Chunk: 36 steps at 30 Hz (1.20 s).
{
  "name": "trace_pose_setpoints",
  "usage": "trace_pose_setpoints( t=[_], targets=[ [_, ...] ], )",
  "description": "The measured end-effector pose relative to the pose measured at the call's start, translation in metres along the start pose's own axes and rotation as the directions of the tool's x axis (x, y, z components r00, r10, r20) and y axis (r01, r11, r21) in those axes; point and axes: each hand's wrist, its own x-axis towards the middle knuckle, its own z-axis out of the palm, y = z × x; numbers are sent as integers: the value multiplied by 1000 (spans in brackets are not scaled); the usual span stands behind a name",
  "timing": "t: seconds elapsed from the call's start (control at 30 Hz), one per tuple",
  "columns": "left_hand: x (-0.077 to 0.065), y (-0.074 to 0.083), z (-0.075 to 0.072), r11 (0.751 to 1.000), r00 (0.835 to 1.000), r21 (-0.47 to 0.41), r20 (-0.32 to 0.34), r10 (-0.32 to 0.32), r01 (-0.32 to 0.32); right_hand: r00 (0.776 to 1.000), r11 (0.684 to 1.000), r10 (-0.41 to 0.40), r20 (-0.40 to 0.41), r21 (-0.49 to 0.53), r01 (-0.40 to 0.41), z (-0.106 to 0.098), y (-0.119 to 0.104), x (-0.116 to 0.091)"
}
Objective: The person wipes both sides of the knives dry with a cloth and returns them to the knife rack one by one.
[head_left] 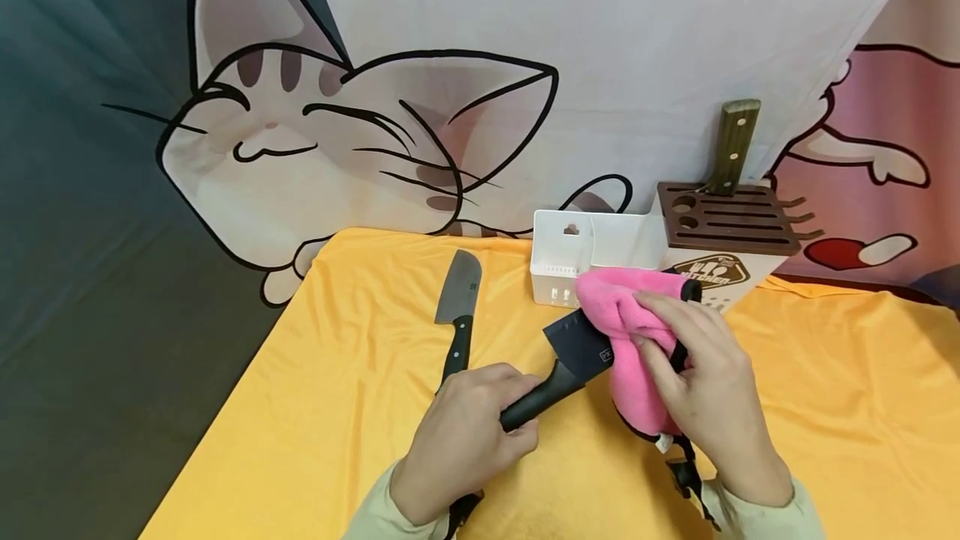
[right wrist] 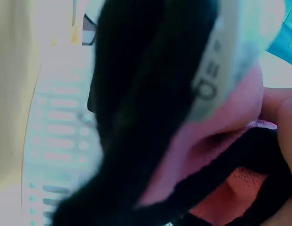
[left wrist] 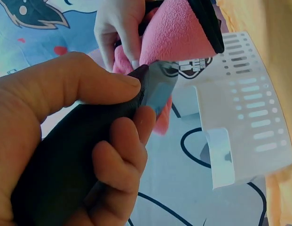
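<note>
My left hand (head_left: 472, 432) grips the black handle of a dark-bladed knife (head_left: 577, 348), which slants up to the right above the table. In the left wrist view the fingers wrap round that handle (left wrist: 66, 155). A pink cloth with black edging (head_left: 637, 357) is pinched in my right hand (head_left: 712, 390) and folded over the far part of the blade, hiding the tip. The right wrist view has the cloth's black edge (right wrist: 136, 103) and a white label close up. To the left lies a second knife (head_left: 459, 307) with a grey blade, its handle end overlapped by my left hand.
Behind the cloth stands a white knife block (head_left: 720, 273) with a brown slotted top (head_left: 727, 219); a wooden-handled knife (head_left: 735, 144) stands in it. A white perforated holder (head_left: 562, 252) adjoins it on the left. Yellow cloth (head_left: 360, 340) covers the table, with a printed cat curtain (head_left: 300, 157) behind.
</note>
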Motion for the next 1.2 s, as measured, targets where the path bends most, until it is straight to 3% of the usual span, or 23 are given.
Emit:
trace_pose_setpoints(
  t=[0.23, 0.43, 0.83, 1.2],
  targets=[
    [1, -6, -4, 999, 1000, -34, 13, 11, -10, 994, 991, 109, 3, -72, -109, -9, 5, -2],
    [1, -7, -6, 996, 1000, -84, 14, -3, 4, 985, 978, 167, -49, -115, -172, -12, 8, -3],
    [2, -9, -12, 991, 998, -115, 24, -62, 64, 974, 967, 199, -110, -137, -213, -15, 13, -2],
    [1, -14, -14, 993, 995, -83, -51, -88, 84, 987, 977, 159, -38, -141, -163, -18, 10, -2]
  ],
)
